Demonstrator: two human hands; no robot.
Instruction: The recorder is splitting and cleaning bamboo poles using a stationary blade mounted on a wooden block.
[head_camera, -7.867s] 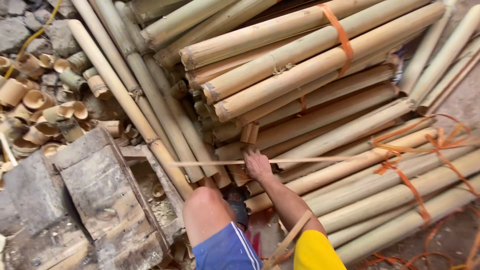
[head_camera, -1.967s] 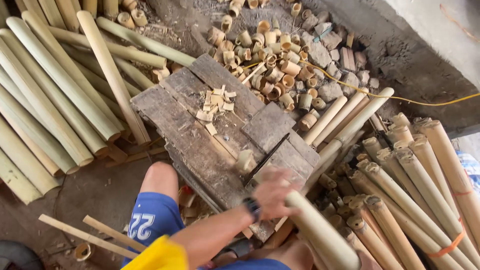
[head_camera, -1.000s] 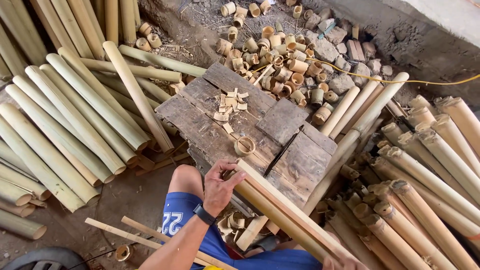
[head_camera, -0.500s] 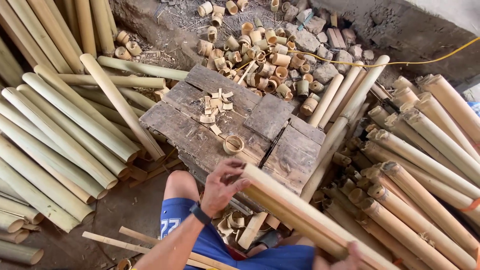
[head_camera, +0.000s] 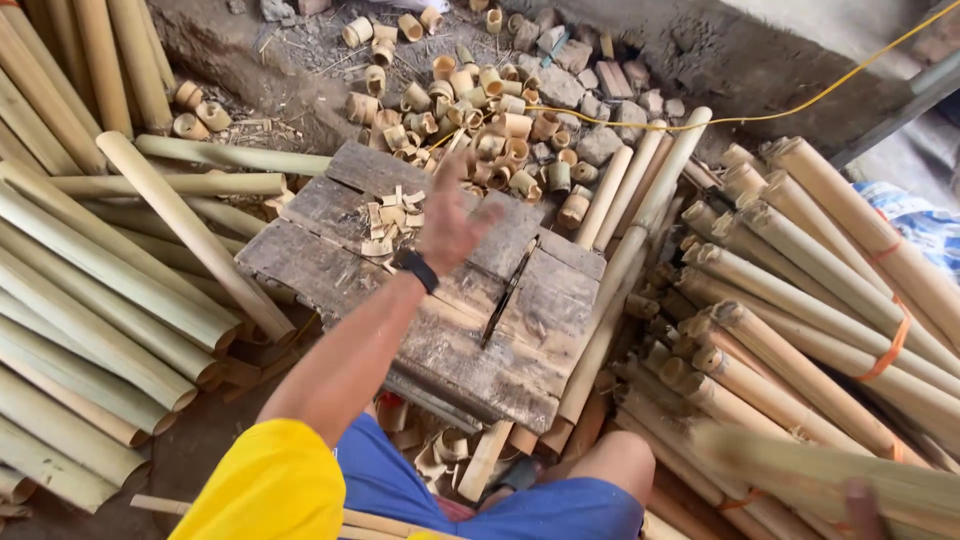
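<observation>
— So what does the bamboo pole (head_camera: 830, 475) look like?
— Pale yellow-green, thick and blurred, lying low at the right, across the bundled poles (head_camera: 800, 300).
— How many hands are on it?
— One: the right hand (head_camera: 862, 505) at its underside, mostly out of view, so I cannot tell its grip. The left hand (head_camera: 450, 225) is spread, fingers apart, above the wooden block (head_camera: 540, 330).
— What has changed?
— Half a second ago the left hand rested on the pole near the lap; now it has lifted off, and the pole has swung right.
</observation>
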